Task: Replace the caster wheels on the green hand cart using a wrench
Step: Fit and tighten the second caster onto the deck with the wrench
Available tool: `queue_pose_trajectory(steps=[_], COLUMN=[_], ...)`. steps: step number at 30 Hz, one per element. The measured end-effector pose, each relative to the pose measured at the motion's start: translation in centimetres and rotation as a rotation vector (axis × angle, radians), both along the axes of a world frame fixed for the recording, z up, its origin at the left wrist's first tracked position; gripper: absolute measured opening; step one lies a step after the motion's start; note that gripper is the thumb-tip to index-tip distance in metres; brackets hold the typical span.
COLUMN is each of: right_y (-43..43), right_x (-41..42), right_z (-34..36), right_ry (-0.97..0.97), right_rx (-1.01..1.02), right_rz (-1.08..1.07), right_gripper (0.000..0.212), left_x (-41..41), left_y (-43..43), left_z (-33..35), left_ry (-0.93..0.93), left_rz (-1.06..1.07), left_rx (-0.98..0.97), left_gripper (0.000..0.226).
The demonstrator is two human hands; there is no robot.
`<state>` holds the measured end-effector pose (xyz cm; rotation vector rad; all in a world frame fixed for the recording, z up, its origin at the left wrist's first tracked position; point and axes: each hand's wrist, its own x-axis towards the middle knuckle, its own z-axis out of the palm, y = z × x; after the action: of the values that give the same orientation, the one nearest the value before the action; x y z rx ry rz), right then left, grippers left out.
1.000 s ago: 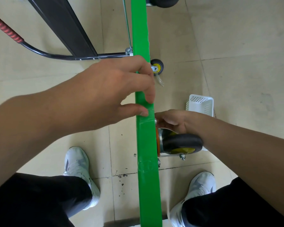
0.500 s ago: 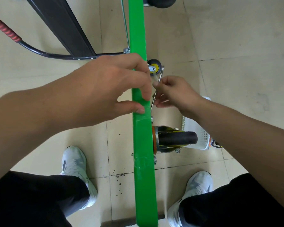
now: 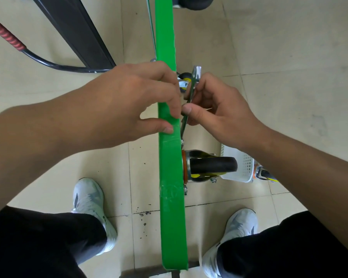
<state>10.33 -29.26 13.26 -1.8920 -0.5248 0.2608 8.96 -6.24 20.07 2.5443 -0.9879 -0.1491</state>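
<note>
Cart: green hand cart (image 3: 170, 177) on its side, the deck seen edge-on as a long, smooth, glossy green strip running from the top of the view down between the person's feet; dull scuffed patches mark it beside the caster.
Caster: caster wheel (image 3: 213, 166) with a matt black rubber tyre, yellow hub and bright metal fork, mounted on the deck's right face over an orange ring.
Wrench: thin flat steel wrench (image 3: 195, 75), its head upright above the fingers, its lower end close to a bolt just above the caster; whether it sits on that bolt I cannot tell.
Left hand: left hand (image 3: 133, 101) clamps the deck's edge, fingers curled over the far side and thumb on the near side.
Right hand: right hand (image 3: 215, 105) pinches the wrench shank between thumb and fingers, just right of the deck and nearly touching the left fingertips.
Basket: white plastic basket (image 3: 241, 167) with perforated walls, on the floor behind the caster.
Floor: pale beige glazed tiled floor (image 3: 289, 47) with thin dark joints and dark crumbs near one joint.
Surroundings: black beam (image 3: 78, 31); black handle tube (image 3: 54, 65) with a red ribbed grip; pale mesh shoes (image 3: 88, 199).
Change: a second ago the right hand was down on the caster; half a second ago it already held the wrench. The left hand keeps its grip.
</note>
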Motion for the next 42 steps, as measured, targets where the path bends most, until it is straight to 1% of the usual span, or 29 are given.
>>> queue_pose_trajectory(steps=[2,4,8,15,21,23,26,28,30,38,42], right_y=[-0.2,-0.4,-0.7,-0.8,-0.3,-0.3,-0.3,-0.2,-0.2,0.8,1.2], right_x=[-0.1,-0.3,-0.8,-1.1,-1.3,-1.3,-1.1,-1.0,-0.7,0.0,0.4], right_z=[0.0,0.0,0.0,-0.8,-0.7,-0.9,-1.3,-1.3,-1.4,-2.0,-2.5], right_ry=[-0.013,-0.040,-0.188,-0.185,-0.229,-0.170,-0.004,0.101,0.158,0.188,0.220], right_rx=[-0.013,-0.031,-0.110,-0.048,-0.010,0.007,0.067,0.113,0.123,0.124,0.105], right_rz=[0.004,0.033,0.149,0.057,0.081,0.074,0.029,-0.024,-0.060,-0.052,-0.085], right_gripper=[0.032,0.037,0.032,0.034,0.036,0.034,0.018,0.019,0.020,0.011,0.008], left_x=[0.0,-0.1,0.0,-0.2,-0.2,-0.1,-0.1,-0.1,-0.2,-0.2,-0.2], left_y=[0.0,-0.1,0.0,-0.1,-0.1,0.0,-0.1,-0.1,-0.1,0.0,-0.1], left_z=[0.0,0.1,0.1,0.1,0.1,0.1,0.1,0.1,0.2,0.1,0.2], left_ry=[0.000,-0.005,-0.011,-0.007,-0.011,-0.006,0.002,0.006,0.009,0.012,0.012], left_rz=[-0.006,-0.018,-0.030,-0.022,-0.015,-0.009,-0.002,-0.004,-0.008,-0.004,0.000], left_rx=[-0.002,-0.003,0.007,-0.010,-0.001,-0.003,-0.013,-0.020,-0.024,-0.015,-0.018], left_gripper=[0.025,0.026,0.026,0.025,0.026,0.027,0.026,0.025,0.025,0.026,0.026])
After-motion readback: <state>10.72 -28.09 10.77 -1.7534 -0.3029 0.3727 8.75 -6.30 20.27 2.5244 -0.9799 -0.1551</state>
